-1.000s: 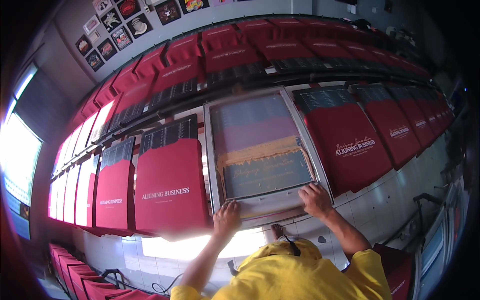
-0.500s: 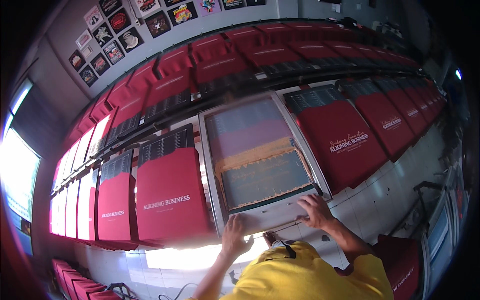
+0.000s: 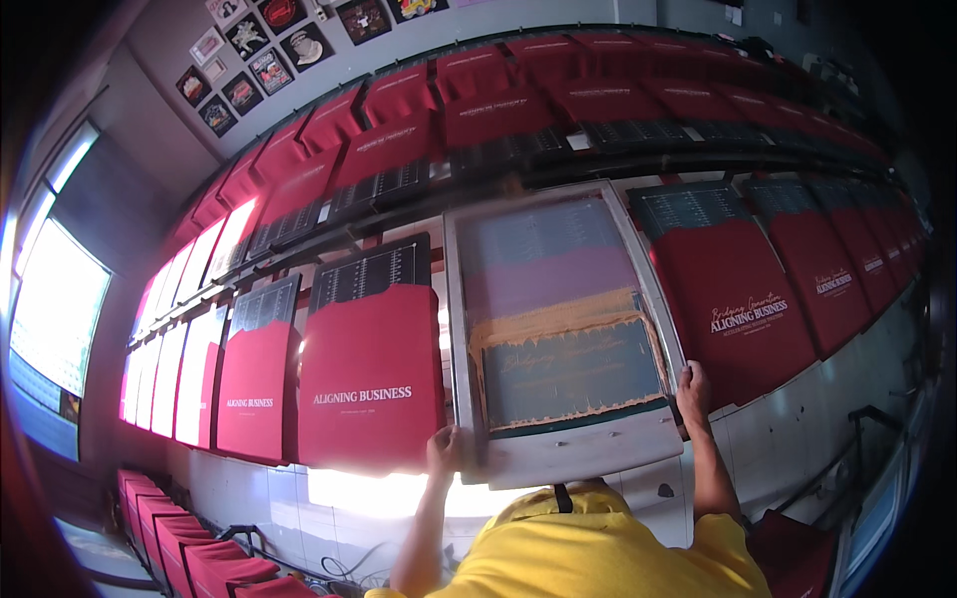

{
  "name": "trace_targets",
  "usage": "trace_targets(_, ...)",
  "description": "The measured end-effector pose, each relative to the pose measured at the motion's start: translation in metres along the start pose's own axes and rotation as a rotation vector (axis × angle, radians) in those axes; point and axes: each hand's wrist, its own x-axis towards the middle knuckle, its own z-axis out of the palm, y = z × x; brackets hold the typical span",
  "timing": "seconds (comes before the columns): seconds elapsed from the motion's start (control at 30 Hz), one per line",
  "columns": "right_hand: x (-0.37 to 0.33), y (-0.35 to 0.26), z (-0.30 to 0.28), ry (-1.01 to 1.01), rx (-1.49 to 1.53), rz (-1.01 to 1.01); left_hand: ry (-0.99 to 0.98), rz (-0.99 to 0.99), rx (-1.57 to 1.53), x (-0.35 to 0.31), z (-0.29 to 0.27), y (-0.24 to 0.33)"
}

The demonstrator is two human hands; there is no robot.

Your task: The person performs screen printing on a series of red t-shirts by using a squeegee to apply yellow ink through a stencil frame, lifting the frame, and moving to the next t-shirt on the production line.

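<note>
A silver-edged screen printing frame [image 3: 588, 454] lies over one of the boards in the near row. Tan tape or dried ink edges the grey-green stencil area [image 3: 573, 369], and pale lettering shows through it. My left hand [image 3: 444, 451] is closed on the frame's left side, by its near corner. On the right side, a little farther up, my right hand [image 3: 692, 392] has its fingers wrapped round the edge. The fabric beneath shows dimly through the far mesh.
Red fabric pieces with white print lie on dark boards, such as the left neighbour [image 3: 364, 349] and the right neighbour [image 3: 733, 299]. Farther rows [image 3: 498, 110] stand behind a dark rail. Red-covered boards [image 3: 199, 548] are at lower left, a black metal stand [image 3: 877, 424] at right.
Both hands have left the frame's near bar for its sides, the left to the left edge and the right to the right edge. The whole view has shifted too.
</note>
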Motion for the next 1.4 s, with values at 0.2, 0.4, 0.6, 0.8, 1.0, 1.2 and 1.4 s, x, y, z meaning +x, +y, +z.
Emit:
trace_targets(0.2,0.009,-0.008,-0.010,-0.125,-0.027,0.258,0.039,-0.092,-0.217,-0.014,0.000,0.042)
trace_targets(0.4,-0.006,-0.006,-0.017,-0.079,-0.008,0.210,0.072,-0.038,-0.148,-0.013,-0.014,0.032)
trace_targets(0.6,-0.056,-0.066,0.010,0.010,0.097,0.133,0.152,0.040,-0.162,-0.015,-0.093,0.015)
trace_targets(0.8,-0.137,-0.165,0.075,0.020,0.181,0.169,0.152,-0.029,-0.182,-0.010,-0.221,0.001)
trace_targets(1.0,-0.198,-0.262,0.122,-0.267,0.177,0.251,0.263,-0.030,-0.109,0.007,-0.337,-0.055)
trace_targets(1.2,-0.224,-0.298,0.162,-0.234,0.126,0.239,0.227,-0.032,-0.063,0.027,-0.386,-0.055)
trace_targets(1.4,-0.215,-0.313,0.183,-0.263,0.089,0.255,0.171,-0.076,-0.062,0.045,-0.405,-0.050)
